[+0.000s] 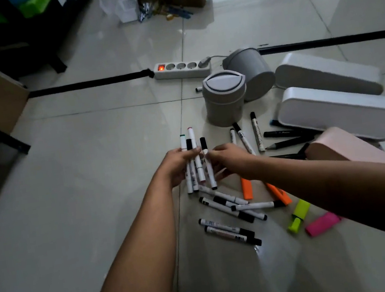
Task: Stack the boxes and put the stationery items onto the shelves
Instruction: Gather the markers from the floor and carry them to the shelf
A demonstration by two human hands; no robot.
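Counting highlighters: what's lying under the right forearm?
Two orange highlighters poke out from under the right forearm, their upper ends covered. Anything else beneath it is hidden.

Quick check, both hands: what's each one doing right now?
Left hand: grips a bunch of markers upright above the floor.
Right hand: fingertips pinch the black-capped marker at the bunch's right.

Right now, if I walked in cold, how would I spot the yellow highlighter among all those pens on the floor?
Start at the long white box on the tiled floor, right of the person's hands. Come towards the camera past the pink box to the loose pens below the right forearm. The yellow highlighter lies between an orange one and a pink one; it is the only neon yellow, stubby marker there.
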